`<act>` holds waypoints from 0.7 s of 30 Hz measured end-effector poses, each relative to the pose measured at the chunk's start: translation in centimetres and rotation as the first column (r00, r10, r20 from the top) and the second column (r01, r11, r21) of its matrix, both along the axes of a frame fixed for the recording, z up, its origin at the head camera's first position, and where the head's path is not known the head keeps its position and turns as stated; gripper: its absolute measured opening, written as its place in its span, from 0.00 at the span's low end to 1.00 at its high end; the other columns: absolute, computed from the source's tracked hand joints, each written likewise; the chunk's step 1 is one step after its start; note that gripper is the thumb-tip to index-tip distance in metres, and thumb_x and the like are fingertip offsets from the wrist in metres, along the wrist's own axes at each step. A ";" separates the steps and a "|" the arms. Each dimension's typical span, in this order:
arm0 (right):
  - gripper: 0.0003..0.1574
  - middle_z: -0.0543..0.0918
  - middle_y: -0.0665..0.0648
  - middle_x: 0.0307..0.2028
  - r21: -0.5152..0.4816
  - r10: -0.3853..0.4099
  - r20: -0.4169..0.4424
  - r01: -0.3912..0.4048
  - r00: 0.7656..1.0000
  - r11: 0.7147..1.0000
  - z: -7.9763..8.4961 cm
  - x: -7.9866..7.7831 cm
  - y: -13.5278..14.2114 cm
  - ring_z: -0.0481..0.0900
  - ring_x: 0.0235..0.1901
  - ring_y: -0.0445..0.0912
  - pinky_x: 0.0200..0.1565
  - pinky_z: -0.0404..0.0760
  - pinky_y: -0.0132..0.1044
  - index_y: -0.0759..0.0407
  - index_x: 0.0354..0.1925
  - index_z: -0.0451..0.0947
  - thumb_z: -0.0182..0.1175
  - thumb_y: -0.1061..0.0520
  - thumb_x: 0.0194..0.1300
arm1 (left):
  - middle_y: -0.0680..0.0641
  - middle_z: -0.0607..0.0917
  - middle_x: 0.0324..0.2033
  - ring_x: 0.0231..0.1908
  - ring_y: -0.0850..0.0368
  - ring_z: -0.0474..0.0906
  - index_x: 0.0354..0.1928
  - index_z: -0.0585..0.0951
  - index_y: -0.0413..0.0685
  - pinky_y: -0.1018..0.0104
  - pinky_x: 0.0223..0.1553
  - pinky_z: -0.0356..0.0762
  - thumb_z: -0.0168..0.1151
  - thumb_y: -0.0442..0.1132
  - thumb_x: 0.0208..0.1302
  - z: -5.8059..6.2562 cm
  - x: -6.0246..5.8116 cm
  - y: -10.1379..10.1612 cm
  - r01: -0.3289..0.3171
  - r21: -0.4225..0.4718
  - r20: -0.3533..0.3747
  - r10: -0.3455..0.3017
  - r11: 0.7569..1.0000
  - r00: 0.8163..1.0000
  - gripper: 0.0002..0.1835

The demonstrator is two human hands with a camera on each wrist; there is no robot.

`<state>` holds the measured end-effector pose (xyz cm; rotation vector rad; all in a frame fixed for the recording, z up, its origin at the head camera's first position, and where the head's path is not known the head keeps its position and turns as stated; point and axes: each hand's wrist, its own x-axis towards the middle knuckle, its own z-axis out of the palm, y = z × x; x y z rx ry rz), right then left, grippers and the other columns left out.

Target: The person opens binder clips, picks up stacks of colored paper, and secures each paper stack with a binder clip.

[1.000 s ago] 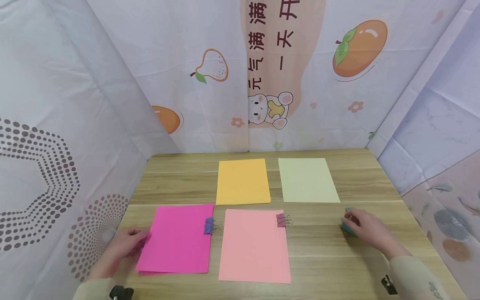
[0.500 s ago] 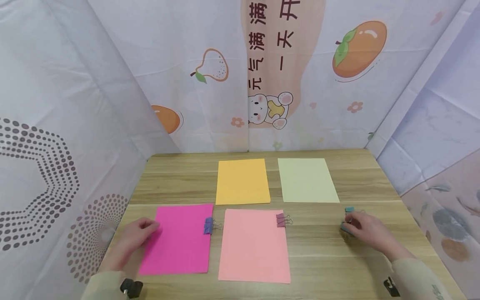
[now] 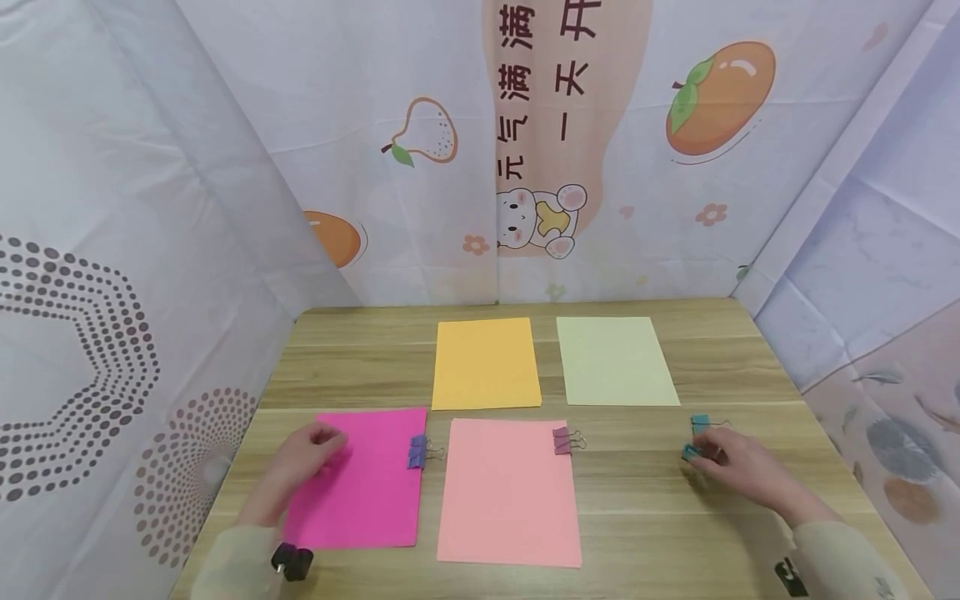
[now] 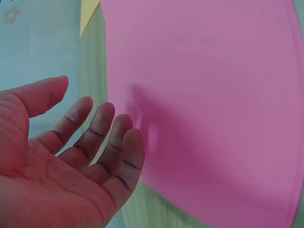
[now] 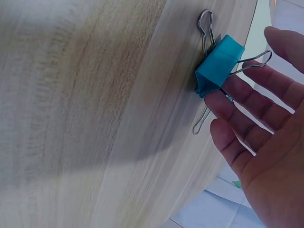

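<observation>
My left hand (image 3: 306, 454) hovers over the left part of a magenta paper stack (image 3: 375, 492), its fingers loosely bent and holding nothing in the left wrist view. A purple binder clip (image 3: 417, 452) grips that stack's right edge. On the right, my right hand (image 3: 738, 467) is at two teal binder clips lying close together on the table. Its fingertips touch the nearer teal clip (image 5: 221, 66), while the thumb stays apart from it in the right wrist view. The farther teal clip (image 3: 700, 422) shows just beyond the fingers.
A light pink paper stack (image 3: 510, 500) with a mauve binder clip (image 3: 562, 441) lies at the middle front. Behind are an orange-yellow sheet (image 3: 486, 364) and a pale green sheet (image 3: 617, 361). Printed curtains (image 3: 420, 250) stand around the wooden table (image 3: 637, 517).
My left hand has moved from the magenta stack's left edge rightward and over it. My right hand has shifted slightly to the right, and more of the teal clips shows.
</observation>
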<state>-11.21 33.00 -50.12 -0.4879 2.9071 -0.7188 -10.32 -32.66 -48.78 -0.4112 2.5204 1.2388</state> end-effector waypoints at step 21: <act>0.11 0.79 0.44 0.34 0.033 0.035 -0.031 -0.034 0.999 0.999 -0.3 0.1 0.5 0.75 0.33 0.36 0.35 0.79 0.35 0.56 0.39 0.82 0.73 0.56 0.60 | 0.39 0.83 0.48 0.49 0.44 0.79 0.55 0.80 0.36 0.48 0.47 0.80 0.63 0.41 0.71 -1.1 -2.2 5.1 0.116 -0.213 -0.115 -0.142 0.970 0.983 0.17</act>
